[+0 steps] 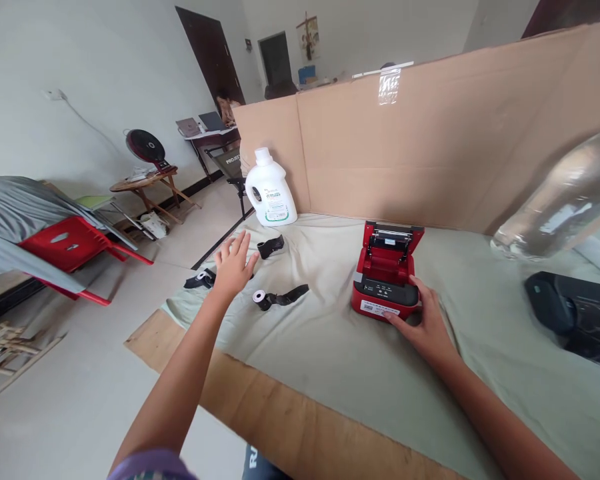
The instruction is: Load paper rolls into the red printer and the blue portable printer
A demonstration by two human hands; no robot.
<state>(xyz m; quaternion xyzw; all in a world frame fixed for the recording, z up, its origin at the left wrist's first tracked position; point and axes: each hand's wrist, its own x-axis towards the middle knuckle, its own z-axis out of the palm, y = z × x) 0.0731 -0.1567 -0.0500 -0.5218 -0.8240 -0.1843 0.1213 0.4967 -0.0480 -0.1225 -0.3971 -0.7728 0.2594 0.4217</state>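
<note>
A small red label printer (386, 272) sits on the cloth-covered table with its lid raised and its paper bay showing. My right hand (427, 323) rests against the printer's front right corner, fingers curled around it. My left hand (233, 265) hovers open, fingers spread, above the left part of the table. Three black paper rolls lie around it: one (271, 246) just beyond the fingers, one (201, 279) to its left at the table edge, and one (279, 297) with a loose black strip to its right.
A white detergent jug (271, 189) stands at the back left against a tall cardboard wall (430, 140). A black mouse (550, 303) on a dark pad and a clear plastic bottle (565, 200) are at the right. Bare wood (300, 427) edges the table front.
</note>
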